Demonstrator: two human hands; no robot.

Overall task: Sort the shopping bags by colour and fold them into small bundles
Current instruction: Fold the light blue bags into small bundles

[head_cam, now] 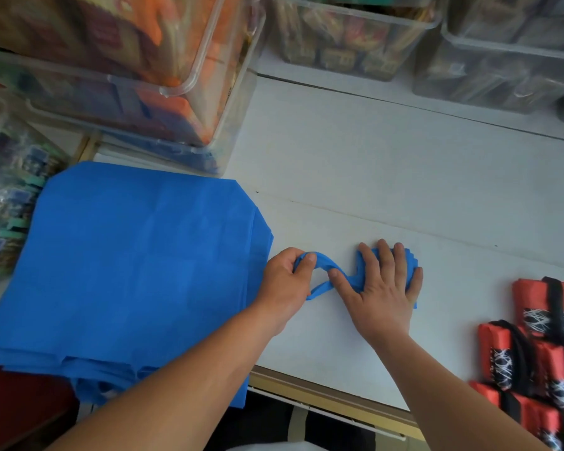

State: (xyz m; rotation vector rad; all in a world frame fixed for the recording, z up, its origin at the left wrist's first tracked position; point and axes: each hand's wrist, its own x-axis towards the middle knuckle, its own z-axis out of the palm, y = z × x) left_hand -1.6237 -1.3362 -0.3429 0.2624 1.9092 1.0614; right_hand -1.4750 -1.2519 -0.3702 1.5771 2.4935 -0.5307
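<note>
white table (372, 164) | clear bins (183, 76) behind | blue bags (127, 255) left

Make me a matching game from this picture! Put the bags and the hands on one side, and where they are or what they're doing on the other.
Things:
1. stack of flat blue fabric bags
2. red folded bundles with black straps
3. left hand
4. right hand

Places or states:
A. presses flat on the small folded blue bundle
B. lie at the right end of the white table
C. grips the blue handle strap
D. lies at the table's left end

Pairs: 1-D, 2-B, 3-C, 4-A
</note>
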